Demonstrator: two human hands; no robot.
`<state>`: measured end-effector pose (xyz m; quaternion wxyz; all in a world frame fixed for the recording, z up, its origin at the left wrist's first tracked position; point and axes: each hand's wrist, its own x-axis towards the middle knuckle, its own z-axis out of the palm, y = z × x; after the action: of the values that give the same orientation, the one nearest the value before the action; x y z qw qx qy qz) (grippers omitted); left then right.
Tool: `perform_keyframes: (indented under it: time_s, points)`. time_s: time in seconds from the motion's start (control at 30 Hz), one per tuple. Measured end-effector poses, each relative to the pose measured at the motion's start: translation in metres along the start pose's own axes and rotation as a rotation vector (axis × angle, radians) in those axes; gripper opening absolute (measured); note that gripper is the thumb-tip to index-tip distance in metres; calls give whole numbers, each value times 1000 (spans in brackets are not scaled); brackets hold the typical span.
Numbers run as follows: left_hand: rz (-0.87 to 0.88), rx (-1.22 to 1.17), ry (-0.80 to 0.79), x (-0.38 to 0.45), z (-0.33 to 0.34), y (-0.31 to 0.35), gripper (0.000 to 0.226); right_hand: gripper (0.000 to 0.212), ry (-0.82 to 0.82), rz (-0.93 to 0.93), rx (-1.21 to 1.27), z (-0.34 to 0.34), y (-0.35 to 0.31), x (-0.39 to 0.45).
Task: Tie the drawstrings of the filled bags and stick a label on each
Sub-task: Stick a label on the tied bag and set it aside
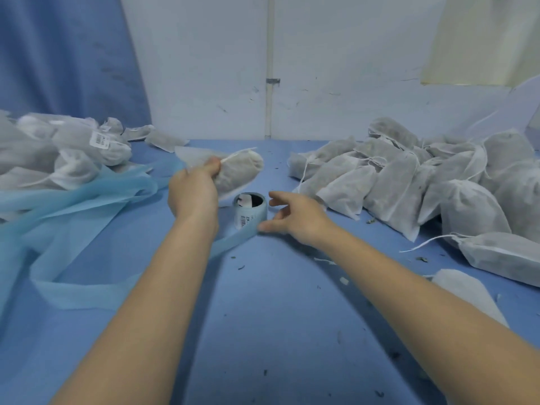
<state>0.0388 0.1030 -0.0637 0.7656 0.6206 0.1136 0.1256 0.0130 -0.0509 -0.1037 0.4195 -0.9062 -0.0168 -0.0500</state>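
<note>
Right hand (pixel 295 219) spread wide at the label roll (pixel 250 213).
Left hand (pixel 194 190) grips a filled bag (pixel 239 173) just behind the roll; bag heaps flank it, open blue table (pixel 263 317) nearer.

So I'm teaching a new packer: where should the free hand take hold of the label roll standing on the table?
Probably across the label roll's curved outer wall, thumb and fingers on opposite sides, coming from the right where the right hand hovers open. It stands on end, and its loose liner tail trails toward the left, so that side is cluttered.
</note>
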Motion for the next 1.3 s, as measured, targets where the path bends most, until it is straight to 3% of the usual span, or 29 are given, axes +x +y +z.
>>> perform_keyframes:
  time_s: [0.17,0.3,0.47,0.57,0.7,0.93,1.3]
  points:
    - [-158,-79,-118,-2,2,-6,3,80,43,-62,25,14,1,12]
    - [-79,-15,-107,-3,3,-8,13,38,52,-72,17,20,-1,18]
    - [99,208,-108,2,4,-9,9,62,143,-57,-2,31,-4,18]
    - [120,302,-133,-1,7,-15,22,63,181,-137,75,32,-8,10]
    - [152,353,-107,-3,9,-18,27,70,68,-5,102,17,-1,-2]
    - [163,387,-107,-6,11,-17,31,24,142,-18,181,10,6,-11]
    - [180,441,-91,-10,13,-18,29,9,370,-54,120,22,8,-12]
